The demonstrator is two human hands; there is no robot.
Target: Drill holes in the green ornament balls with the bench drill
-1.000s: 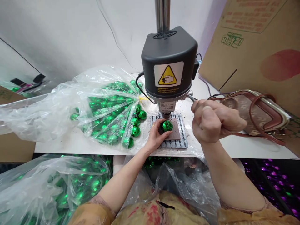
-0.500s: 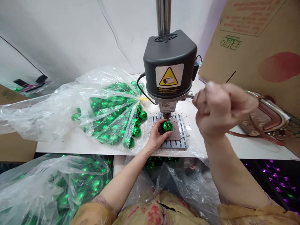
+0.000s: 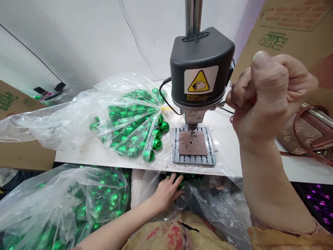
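Observation:
My left hand (image 3: 168, 191) is down below the table's front edge, fingers spread, over shiny green balls (image 3: 194, 176) in a clear plastic bag (image 3: 215, 201). A green ball shows at its fingertips; whether they touch it I cannot tell. My right hand (image 3: 270, 90) is a fist, raised beside the black drill press (image 3: 203, 66), closed round its lever handle (image 3: 221, 103), most of which the fingers hide. Under the chuck (image 3: 193, 127) lies a square brown plate (image 3: 197, 147) with a small hole, on the slotted grey base (image 3: 212, 158). Dark shavings are scattered over both.
Left of the press, a tied clear bag (image 3: 125, 121) of green mirrored balls lies on the white table (image 3: 78, 154), with several loose balls (image 3: 157, 143) beside it. Another bag (image 3: 99, 198) sits lower left. A cardboard box (image 3: 299, 21) and a handbag (image 3: 309, 139) stand right.
My left hand has moved from the plate down below the table edge, and the green ball is gone from the plate. My right fist stays at the lever; the view has shifted.

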